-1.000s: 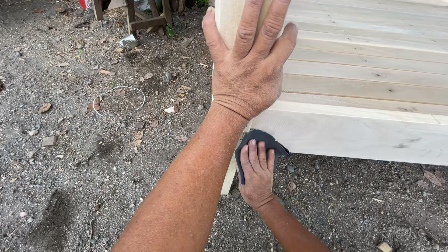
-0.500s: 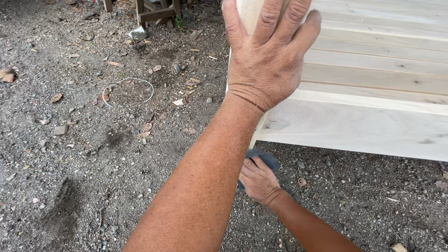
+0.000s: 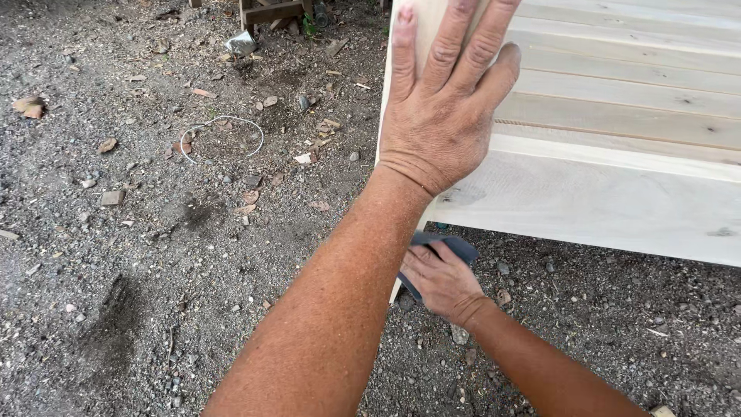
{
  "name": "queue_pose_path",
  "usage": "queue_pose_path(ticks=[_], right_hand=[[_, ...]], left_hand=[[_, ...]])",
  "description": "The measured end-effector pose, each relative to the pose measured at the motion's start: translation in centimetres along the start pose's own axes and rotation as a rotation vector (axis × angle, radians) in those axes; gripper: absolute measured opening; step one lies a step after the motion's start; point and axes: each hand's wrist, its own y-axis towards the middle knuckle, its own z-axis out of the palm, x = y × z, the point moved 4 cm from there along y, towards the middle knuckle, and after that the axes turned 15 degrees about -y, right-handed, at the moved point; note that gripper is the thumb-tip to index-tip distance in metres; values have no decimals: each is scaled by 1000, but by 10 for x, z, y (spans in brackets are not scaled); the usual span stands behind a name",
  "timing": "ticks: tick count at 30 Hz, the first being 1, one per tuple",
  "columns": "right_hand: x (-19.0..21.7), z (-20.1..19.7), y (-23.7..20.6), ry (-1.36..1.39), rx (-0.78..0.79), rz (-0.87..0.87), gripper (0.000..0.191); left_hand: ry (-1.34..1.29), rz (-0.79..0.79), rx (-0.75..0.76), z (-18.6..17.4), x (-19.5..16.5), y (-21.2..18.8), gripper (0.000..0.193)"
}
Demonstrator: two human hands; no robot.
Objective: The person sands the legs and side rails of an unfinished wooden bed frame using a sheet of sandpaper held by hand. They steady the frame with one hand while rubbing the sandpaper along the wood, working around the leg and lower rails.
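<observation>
My left hand lies flat, fingers extended, on the top corner of a pale unfinished wooden bench made of planks. My forearm runs down from it to the bottom edge of the view. Below the bench's front rail, my right hand presses a dark grey sheet of sandpaper against the bench's wooden leg. My left arm and right hand hide most of that leg. The leg stands on gravelly ground.
Grey dirt and gravel with wood chips and stones lie to the left and under the bench. A loop of thin white wire lies on the ground. Dark wooden furniture legs and a crumpled scrap are at the top.
My right hand slid the sandpaper down the leg, then back up a little. My left hand stayed pressed on the bench corner while the view shifted slightly.
</observation>
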Motion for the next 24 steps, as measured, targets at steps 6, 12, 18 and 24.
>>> queue_pose_path(ticks=[6, 12, 18, 24], right_hand=[[5, -1, 11, 45, -60, 104, 50], [25, 2, 0, -26, 11, -8, 65], [-6, 16, 1, -40, -48, 186, 57], [45, 16, -7, 18, 136, -14, 63]], left_hand=[[0, -12, 82, -11, -10, -27, 30], [-117, 13, 192, -29, -9, -42, 45], [-71, -15, 144, -20, -9, -48, 42], [-53, 31, 110, -22, -6, -51, 47]])
